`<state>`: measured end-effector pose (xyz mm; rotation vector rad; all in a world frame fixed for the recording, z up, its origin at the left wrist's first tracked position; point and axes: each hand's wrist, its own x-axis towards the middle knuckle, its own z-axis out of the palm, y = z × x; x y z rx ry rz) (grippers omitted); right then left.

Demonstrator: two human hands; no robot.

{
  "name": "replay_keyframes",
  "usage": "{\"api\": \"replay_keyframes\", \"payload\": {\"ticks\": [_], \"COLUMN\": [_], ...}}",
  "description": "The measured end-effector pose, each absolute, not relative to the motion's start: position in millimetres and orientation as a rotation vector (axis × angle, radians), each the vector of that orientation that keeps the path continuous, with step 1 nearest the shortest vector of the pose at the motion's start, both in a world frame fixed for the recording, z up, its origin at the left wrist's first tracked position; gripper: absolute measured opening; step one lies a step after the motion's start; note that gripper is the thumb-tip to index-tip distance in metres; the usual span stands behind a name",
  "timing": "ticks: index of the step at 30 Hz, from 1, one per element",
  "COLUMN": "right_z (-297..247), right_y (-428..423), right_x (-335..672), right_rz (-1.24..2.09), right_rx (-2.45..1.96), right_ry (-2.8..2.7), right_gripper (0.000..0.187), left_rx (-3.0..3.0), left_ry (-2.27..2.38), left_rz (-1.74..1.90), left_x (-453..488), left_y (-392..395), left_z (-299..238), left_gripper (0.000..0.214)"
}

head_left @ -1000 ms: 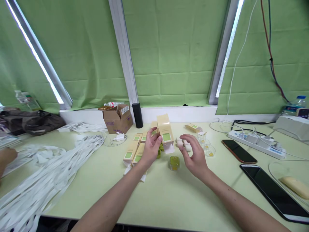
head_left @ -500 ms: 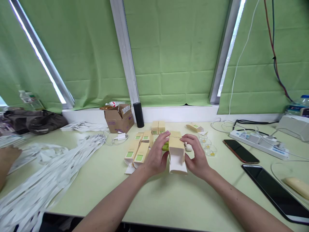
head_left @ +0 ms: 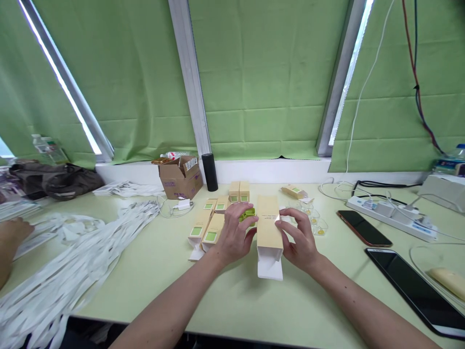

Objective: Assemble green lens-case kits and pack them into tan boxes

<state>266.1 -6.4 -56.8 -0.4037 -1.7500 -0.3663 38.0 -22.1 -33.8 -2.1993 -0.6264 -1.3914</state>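
Observation:
A long cream cardboard box (head_left: pixel 269 225) stands between my hands, its near end open and a white flap folded down toward me. My right hand (head_left: pixel 300 237) grips its right side, fingertips on the top face. My left hand (head_left: pixel 236 232) is closed at its left side, thumb and fingers against the edge. Behind my left fingers a bright green piece (head_left: pixel 247 213) shows in part; whether the hand touches it I cannot tell. To the left lie several similar boxes (head_left: pixel 213 228) with green squares, the nearer ones with white flaps out. Clear plastic pieces with yellow spots (head_left: pixel 318 226) lie right of my right hand.
White straps (head_left: pixel 83 257) spread over the left side, where another person's hand (head_left: pixel 14 232) rests. A brown carton (head_left: pixel 179 178) and a black cylinder (head_left: pixel 209 172) stand at the back. Two phones (head_left: pixel 364 228) and a power strip (head_left: pixel 394 218) lie to the right.
The box has tipped so its long printed face now shows, and its open end has come lower and nearer. My right fingers have shifted along its edge.

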Motion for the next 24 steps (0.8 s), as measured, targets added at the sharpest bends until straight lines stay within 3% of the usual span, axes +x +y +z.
{"api": "replay_keyframes", "payload": {"ticks": [4, 10, 15, 18, 24], "right_z": [-57, -41, -39, -44, -49], "right_y": [-9, -20, -24, -24, -25], "right_x": [267, 266, 260, 254, 246], "right_rz": [-0.270, 0.008, 0.236, 0.428, 0.621], "right_rx": [-0.440, -0.426, -0.477, -0.539, -0.625], "right_ry": [-1.772, -1.816, -1.718, -1.619, -1.581], "right_gripper": [0.054, 0.064, 0.048, 0.050, 0.040], "left_rx": [-2.238, -2.406, -2.518, -2.488, -2.572], "left_ry": [-0.635, -0.626, -0.751, -0.870, -1.118], "left_rz": [-1.411, -1.507, -1.849, -2.072, -2.170], "left_x": [36, 39, 51, 58, 63], "left_y": [-21, -23, -28, -31, -36], "left_z": [-36, -38, -41, -44, -46], "left_gripper": [0.049, 0.059, 0.053, 0.055, 0.047]}}
